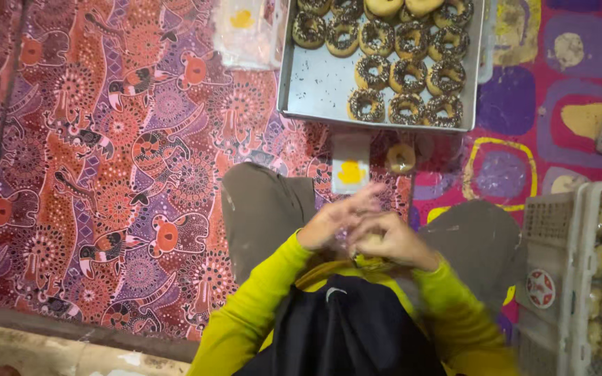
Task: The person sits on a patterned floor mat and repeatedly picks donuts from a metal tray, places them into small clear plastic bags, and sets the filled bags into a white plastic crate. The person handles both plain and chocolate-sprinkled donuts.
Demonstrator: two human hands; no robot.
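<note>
Both hands, left hand (334, 221), right hand (390, 240), together above lap; blurred, finger state unclear; doughnut tray (315, 90) ahead.

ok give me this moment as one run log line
left hand and right hand: together over lap, blurred, contents unclear | metal tray: sprinkled donuts | single donut on patterned mat | white crate at right

The left hand (336, 221) and right hand (393, 240) are blurry, so what the fingers pinch cannot be made out. The doughnut tray (315, 90) is cut off at the top. The white crate (566, 278) runs off the right side.
</note>
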